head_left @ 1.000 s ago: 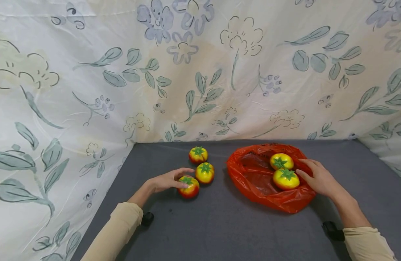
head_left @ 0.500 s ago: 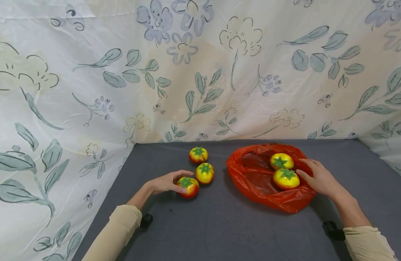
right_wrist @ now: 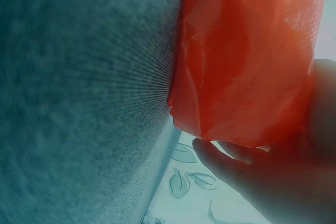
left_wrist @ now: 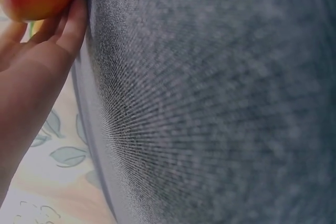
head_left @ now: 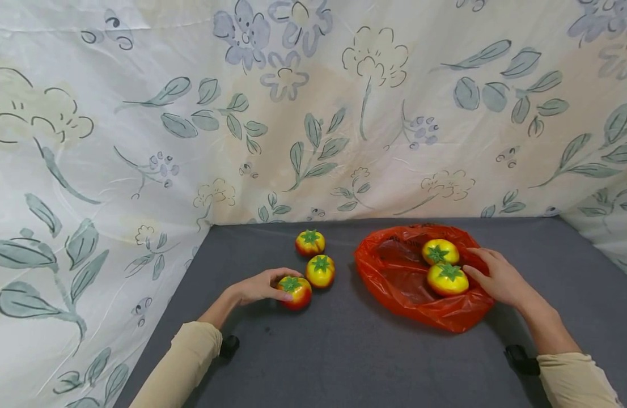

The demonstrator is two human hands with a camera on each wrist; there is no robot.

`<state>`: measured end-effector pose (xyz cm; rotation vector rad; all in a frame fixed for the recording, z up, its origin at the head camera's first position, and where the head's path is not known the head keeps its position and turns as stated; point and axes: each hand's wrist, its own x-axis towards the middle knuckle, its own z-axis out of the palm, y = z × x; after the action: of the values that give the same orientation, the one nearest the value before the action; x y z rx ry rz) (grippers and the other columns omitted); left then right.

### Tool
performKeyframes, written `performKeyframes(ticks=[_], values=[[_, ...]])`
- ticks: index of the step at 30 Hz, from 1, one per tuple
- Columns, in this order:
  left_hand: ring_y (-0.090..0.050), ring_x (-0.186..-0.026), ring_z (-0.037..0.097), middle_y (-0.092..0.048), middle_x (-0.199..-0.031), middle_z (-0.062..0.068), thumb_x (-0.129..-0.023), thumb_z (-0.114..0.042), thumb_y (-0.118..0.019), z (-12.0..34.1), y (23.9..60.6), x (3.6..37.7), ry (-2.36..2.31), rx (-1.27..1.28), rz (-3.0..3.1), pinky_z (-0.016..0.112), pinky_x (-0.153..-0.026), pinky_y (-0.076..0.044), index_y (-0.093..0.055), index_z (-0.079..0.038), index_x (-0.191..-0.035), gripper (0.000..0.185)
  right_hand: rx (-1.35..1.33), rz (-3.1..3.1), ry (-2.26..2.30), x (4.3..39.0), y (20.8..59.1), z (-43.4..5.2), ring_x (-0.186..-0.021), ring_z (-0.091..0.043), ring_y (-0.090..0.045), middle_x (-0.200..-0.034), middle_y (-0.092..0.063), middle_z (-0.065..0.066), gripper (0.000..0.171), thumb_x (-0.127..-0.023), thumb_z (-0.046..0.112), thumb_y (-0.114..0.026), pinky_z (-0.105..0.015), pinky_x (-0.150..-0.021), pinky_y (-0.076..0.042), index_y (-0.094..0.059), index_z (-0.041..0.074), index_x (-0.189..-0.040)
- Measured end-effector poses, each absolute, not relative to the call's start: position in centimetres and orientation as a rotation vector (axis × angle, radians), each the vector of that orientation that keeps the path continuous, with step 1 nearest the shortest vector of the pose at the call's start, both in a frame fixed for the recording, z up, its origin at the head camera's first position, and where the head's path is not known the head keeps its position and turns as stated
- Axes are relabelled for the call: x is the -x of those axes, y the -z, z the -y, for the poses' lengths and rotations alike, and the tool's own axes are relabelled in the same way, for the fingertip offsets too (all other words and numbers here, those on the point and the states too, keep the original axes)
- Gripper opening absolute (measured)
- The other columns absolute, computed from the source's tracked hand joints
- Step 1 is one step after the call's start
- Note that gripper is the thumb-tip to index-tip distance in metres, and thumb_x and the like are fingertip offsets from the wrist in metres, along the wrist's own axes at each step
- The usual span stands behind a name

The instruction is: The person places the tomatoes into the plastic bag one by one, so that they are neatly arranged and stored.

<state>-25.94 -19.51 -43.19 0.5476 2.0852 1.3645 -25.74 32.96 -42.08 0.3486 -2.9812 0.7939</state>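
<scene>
Presumably steadying its open mouth, the right hand [head_left: 503, 280] is gripping the red bag [head_left: 436, 318] by its right rim, while the left hand [head_left: 258, 287] is clasping the frontmost tomato [head_left: 299, 297] left of the bag.

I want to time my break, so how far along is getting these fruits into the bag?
Apparently done: two fruits sit inside the red bag, whose edge the right hand holds. In hand: the left hand grips a third fruit, outside the bag. Seemingly left: two more fruits on the gray table, between the held one and the back.
</scene>
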Motion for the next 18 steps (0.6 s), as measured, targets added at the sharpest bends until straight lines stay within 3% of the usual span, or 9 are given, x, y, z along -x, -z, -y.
performKeyframes(ticks=[18], values=[[-0.045, -0.114, 0.028, -0.043, -0.134, 0.014, -0.089, -0.022, -0.069, 20.44, 43.35, 26.53, -1.576, -0.475, -2.157, 0.037, -0.095, -0.041, -0.043, -0.006, -0.139, 0.059, -0.353, 2.984, -0.79, 25.76, 42.09, -33.02, -0.117, -0.059, -0.028, -0.131, -0.027, -0.043, 0.065, -0.097, 0.037, -0.053, -0.072, -0.089, -0.028, -0.035, -0.013, -0.135]])
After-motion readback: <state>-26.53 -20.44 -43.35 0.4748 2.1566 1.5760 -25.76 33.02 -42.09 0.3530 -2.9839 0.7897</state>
